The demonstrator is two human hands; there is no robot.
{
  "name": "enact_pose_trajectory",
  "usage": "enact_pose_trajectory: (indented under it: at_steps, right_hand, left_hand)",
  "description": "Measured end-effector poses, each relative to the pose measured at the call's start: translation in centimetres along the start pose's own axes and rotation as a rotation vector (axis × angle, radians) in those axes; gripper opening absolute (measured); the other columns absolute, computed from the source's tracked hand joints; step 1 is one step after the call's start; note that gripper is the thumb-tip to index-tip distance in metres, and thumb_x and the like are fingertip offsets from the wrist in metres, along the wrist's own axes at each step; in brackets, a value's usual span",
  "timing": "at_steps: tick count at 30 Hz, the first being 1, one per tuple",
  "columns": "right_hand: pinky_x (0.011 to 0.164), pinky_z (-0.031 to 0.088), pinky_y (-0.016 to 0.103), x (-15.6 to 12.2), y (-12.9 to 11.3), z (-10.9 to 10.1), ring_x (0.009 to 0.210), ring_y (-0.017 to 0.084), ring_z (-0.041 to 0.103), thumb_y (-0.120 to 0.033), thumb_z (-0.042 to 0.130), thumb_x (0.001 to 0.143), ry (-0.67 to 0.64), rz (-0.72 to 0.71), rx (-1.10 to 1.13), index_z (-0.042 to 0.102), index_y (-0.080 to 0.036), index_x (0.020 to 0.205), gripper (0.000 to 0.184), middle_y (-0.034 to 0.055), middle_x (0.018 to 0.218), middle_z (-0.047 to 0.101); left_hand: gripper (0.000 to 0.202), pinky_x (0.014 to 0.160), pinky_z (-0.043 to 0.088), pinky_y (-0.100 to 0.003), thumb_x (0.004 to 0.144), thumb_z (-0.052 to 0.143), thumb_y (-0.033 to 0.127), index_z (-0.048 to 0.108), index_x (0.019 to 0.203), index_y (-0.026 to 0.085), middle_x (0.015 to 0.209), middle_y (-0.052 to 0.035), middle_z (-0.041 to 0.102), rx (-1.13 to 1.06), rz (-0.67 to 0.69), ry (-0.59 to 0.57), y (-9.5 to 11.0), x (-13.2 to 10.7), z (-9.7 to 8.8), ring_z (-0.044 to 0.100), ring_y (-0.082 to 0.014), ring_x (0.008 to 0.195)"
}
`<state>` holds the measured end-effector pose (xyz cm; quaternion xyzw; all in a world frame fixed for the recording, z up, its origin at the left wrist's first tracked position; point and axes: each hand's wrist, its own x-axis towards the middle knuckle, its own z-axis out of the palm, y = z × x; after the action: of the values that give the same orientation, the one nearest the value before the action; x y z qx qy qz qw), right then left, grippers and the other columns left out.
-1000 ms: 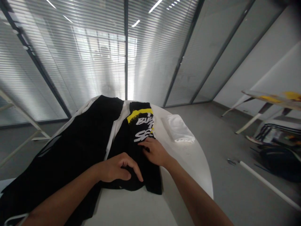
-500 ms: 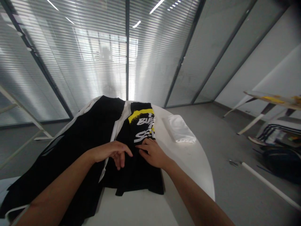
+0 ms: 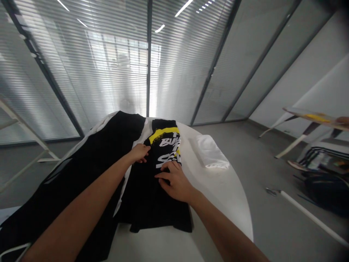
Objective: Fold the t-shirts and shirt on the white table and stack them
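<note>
A folded black T-shirt [image 3: 152, 196] with a yellow band and white lettering lies on a white round-edged table [image 3: 218, 203]. At its left edge, level with the yellow band, my left hand [image 3: 141, 153] has its fingers closed on the fabric; the fingertips are partly hidden. My right hand [image 3: 176, 182] rests on the shirt just below the lettering, with its fingers apart. Along the left lies a larger black garment [image 3: 103, 145], spread out lengthwise, with my left forearm over it. White cloth shows between the two black pieces.
A folded white cloth [image 3: 211, 151] sits on the table's right part. Beyond the table stands a glass partition with blinds [image 3: 114, 83]. On the right are a wooden-topped table [image 3: 313, 114], a dark bag [image 3: 324, 189] and a white pole [image 3: 313, 216] on the floor. A white metal frame [image 3: 24, 134] stands left.
My left hand has moved up and away along the shirt's left edge, and its fingers have closed there. My right hand stays on the shirt, almost unmoved.
</note>
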<state>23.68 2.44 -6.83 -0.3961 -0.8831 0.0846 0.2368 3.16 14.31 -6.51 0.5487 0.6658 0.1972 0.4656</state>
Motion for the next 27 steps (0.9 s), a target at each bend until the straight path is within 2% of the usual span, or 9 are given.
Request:
enact_pose_trajectory:
  at_steps: [3, 7, 12, 16, 20, 24, 27]
  right_hand:
    - [0.093, 0.031, 0.039, 0.1, -0.7, -0.5, 0.100, 0.020, 0.048, -0.030, 0.053, 0.094, -0.083, -0.010, 0.033, 0.069, -0.028, 0.112, 0.025, 0.0040, 0.099, 0.060]
    - [0.090, 0.030, 0.037, 0.1, -1.8, -0.4, 0.093, 0.018, 0.049, -0.040, 0.041, 0.100, -0.192, -0.028, 0.057, 0.061, -0.030, 0.125, 0.034, 0.0023, 0.094, 0.063]
    - [0.086, 0.030, 0.036, 0.0, -2.7, 0.9, 0.094, 0.020, 0.047, -0.041, 0.047, 0.097, -0.233, -0.070, -0.009, 0.062, -0.030, 0.123, 0.032, 0.0037, 0.096, 0.061]
    - [0.085, 0.030, 0.035, 0.0, -2.7, 1.5, 0.093, 0.019, 0.046, -0.036, 0.048, 0.096, -0.241, -0.086, -0.024, 0.066, -0.028, 0.111, 0.024, 0.0028, 0.096, 0.061]
    - [0.086, 0.029, 0.035, 0.0, -2.7, 1.6, 0.091, 0.018, 0.047, -0.027, 0.048, 0.096, -0.239, -0.101, -0.036, 0.064, -0.023, 0.100, 0.017, 0.0022, 0.094, 0.062]
    - [0.086, 0.031, 0.034, 0.2, -3.0, 1.6, 0.090, 0.017, 0.049, -0.021, 0.047, 0.096, -0.220, -0.104, 0.012, 0.062, -0.021, 0.096, 0.014, 0.0020, 0.094, 0.064]
    - [0.086, 0.033, 0.033, 0.4, -3.5, 1.5, 0.090, 0.015, 0.051, -0.022, 0.045, 0.098, -0.181, -0.045, 0.122, 0.058, -0.021, 0.096, 0.014, 0.0018, 0.096, 0.064]
  left_hand:
    - [0.038, 0.035, 0.032, -0.018, 0.090, 0.048, 0.045, 0.059, 0.104, 0.011, 0.103, -0.0143, 0.067, 0.003, 0.039, 0.046, 0.2, 2.0, 0.3, 0.058, -0.0084, 0.043]
    - [0.031, 0.034, 0.028, -0.018, 0.085, 0.057, 0.044, 0.062, 0.089, 0.013, 0.085, -0.0075, 0.068, 0.014, 0.131, 0.070, -0.4, 2.6, 0.3, 0.053, -0.0073, 0.040]
    - [0.024, 0.034, 0.024, -0.018, 0.083, 0.058, 0.039, 0.060, 0.079, 0.015, 0.061, 0.0001, 0.057, -0.041, 0.204, 0.061, -0.8, 2.7, 0.2, 0.050, -0.0077, 0.040]
    - [0.020, 0.035, 0.027, -0.017, 0.086, 0.053, 0.036, 0.058, 0.081, 0.017, 0.051, 0.0038, 0.049, -0.100, 0.216, 0.118, -0.7, 2.9, 0.5, 0.045, -0.0074, 0.037]
    - [0.020, 0.035, 0.028, -0.018, 0.087, 0.049, 0.036, 0.057, 0.082, 0.018, 0.042, 0.0064, 0.040, -0.059, 0.242, 0.151, -0.8, 2.9, 0.5, 0.040, -0.0087, 0.033]
    - [0.021, 0.037, 0.032, -0.019, 0.088, 0.049, 0.036, 0.058, 0.088, 0.017, 0.045, 0.0062, 0.043, 0.011, 0.306, 0.177, -1.0, 2.8, 0.1, 0.045, -0.0097, 0.035]
    - [0.023, 0.041, 0.035, -0.019, 0.089, 0.049, 0.036, 0.058, 0.097, 0.016, 0.049, 0.0053, 0.049, 0.070, 0.322, 0.234, -1.0, 2.9, -0.2, 0.049, -0.0102, 0.038]
